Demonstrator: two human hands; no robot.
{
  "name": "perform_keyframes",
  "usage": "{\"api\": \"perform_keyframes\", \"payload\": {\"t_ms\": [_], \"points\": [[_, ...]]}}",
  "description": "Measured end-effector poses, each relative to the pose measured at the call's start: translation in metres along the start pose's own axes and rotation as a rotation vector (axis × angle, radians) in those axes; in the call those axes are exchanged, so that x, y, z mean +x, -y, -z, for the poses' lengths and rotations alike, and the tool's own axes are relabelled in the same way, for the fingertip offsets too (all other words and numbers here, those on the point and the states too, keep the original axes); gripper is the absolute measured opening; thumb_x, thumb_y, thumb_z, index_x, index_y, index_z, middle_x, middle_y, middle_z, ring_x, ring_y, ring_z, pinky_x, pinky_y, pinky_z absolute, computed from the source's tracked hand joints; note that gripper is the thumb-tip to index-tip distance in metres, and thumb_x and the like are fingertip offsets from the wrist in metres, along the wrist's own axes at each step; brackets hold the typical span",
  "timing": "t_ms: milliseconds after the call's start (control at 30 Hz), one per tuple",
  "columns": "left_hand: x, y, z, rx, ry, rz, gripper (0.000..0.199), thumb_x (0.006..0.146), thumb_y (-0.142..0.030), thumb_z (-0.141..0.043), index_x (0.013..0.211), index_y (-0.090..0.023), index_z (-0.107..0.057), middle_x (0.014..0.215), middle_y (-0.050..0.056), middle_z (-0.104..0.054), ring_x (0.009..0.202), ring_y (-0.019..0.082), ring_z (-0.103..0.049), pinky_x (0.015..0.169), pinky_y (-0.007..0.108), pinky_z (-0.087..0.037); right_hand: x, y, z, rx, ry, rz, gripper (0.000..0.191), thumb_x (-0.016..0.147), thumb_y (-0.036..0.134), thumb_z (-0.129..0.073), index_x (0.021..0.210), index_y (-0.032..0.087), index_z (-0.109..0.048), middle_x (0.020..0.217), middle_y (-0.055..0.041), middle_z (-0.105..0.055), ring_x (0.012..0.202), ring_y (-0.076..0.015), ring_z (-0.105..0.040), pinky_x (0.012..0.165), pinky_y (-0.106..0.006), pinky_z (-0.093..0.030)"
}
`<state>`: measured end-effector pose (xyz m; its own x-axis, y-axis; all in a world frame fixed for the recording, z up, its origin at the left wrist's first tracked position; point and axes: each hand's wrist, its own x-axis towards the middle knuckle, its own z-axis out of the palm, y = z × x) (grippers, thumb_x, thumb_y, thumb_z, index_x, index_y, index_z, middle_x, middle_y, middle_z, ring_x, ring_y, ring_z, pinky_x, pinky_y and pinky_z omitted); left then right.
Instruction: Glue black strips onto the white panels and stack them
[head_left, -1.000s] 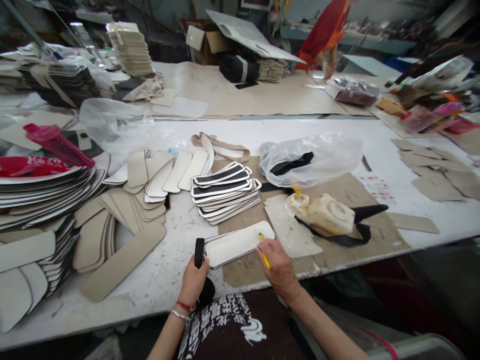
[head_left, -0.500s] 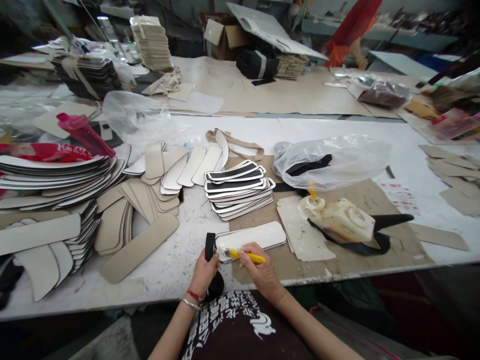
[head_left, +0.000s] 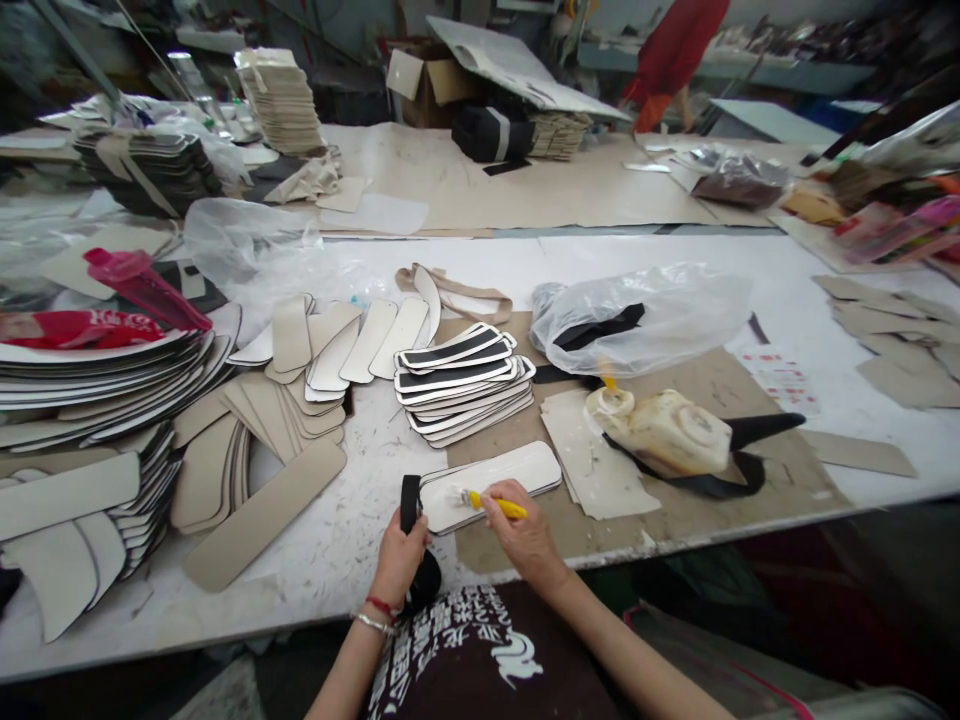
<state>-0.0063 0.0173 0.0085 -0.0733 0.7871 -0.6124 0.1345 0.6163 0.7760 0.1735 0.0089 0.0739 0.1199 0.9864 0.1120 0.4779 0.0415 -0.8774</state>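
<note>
My right hand (head_left: 519,528) is closed round a yellow-handled brush (head_left: 504,505), its tip resting on a long white piece (head_left: 517,470) with rounded ends, the top one of a small pile. My left hand (head_left: 401,555) grips a black strap (head_left: 409,503) that stands up in a loop at the pile's left end. More of the black strap hangs down beside the wrist. Behind the pile lies a stack of white-edged pieces with black centres (head_left: 457,378). To the right, a stained glue container (head_left: 675,432) lies by pale sheets (head_left: 592,460).
Fanned beige pieces (head_left: 266,410) and stacked curved pieces (head_left: 112,390) cover the left of the table. A clear plastic bag (head_left: 675,310) lies behind the container. Across the table, a person in red (head_left: 675,55) stands near a cardboard box (head_left: 429,85).
The brush tip has moved a little right along the white piece, away from the strap. The whole view has shifted slightly, so most things appear further left.
</note>
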Motion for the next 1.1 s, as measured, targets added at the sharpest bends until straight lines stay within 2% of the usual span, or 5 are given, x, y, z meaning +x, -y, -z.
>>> {"api": "perform_keyframes", "payload": {"t_ms": [233,533,600,833,1100], "points": [[0.001,0.004,-0.003,0.004,0.016,-0.029,0.03,0.068,-0.042,-0.051,0.083,-0.017,-0.043,0.047,-0.006,-0.047,0.034,0.005,-0.033,0.035,0.018,-0.024,0.006,-0.041,0.073,-0.268,-0.186,0.109,0.011,0.083,0.023,-0.045,0.083,0.02,-0.055,0.081,-0.0057,-0.055,0.081,-0.0172,-0.053,0.076,-0.033,-0.044],[-0.021,-0.026,0.009,0.206,-0.143,-0.047,0.039,0.061,-0.046,-0.06,0.084,-0.017,-0.05,0.046,-0.006,-0.044,0.041,0.01,-0.039,0.042,0.021,-0.029,0.004,-0.014,0.118,-0.48,-0.206,0.225,0.007,0.082,0.021,-0.045,0.084,0.02,-0.051,0.081,-0.0069,-0.054,0.082,-0.0189,-0.05,0.078,-0.035,-0.04],[-0.037,-0.045,0.01,0.179,-0.14,-0.105,0.036,0.064,-0.047,-0.059,0.082,-0.017,-0.052,0.048,-0.006,-0.044,0.043,0.009,-0.038,0.043,0.021,-0.029,0.006,-0.009,0.118,-0.474,-0.169,0.226,0.01,0.083,0.025,-0.042,0.078,0.02,-0.049,0.077,-0.0061,-0.052,0.079,-0.0192,-0.047,0.077,-0.036,-0.038],[-0.077,-0.101,-0.024,-0.388,0.387,-0.046,0.03,0.08,-0.043,-0.041,0.084,-0.015,-0.051,0.06,-0.001,-0.053,0.043,0.006,-0.037,0.042,0.02,-0.027,0.023,0.019,0.065,-0.017,0.2,-0.015,0.025,0.087,0.034,-0.034,0.067,0.02,-0.043,0.062,0.0021,-0.042,0.058,-0.0112,-0.041,0.057,-0.024,-0.036],[-0.091,-0.099,-0.041,-0.27,0.458,-0.047,0.038,0.078,-0.044,-0.045,0.07,-0.009,-0.058,0.046,0.0,-0.05,0.04,0.006,-0.038,0.042,0.02,-0.027,0.026,0.034,0.028,0.55,0.457,-0.385,0.026,0.071,0.043,-0.056,0.07,0.02,-0.042,0.048,0.0083,-0.046,0.037,-0.0076,-0.042,0.041,-0.021,-0.033]]}}
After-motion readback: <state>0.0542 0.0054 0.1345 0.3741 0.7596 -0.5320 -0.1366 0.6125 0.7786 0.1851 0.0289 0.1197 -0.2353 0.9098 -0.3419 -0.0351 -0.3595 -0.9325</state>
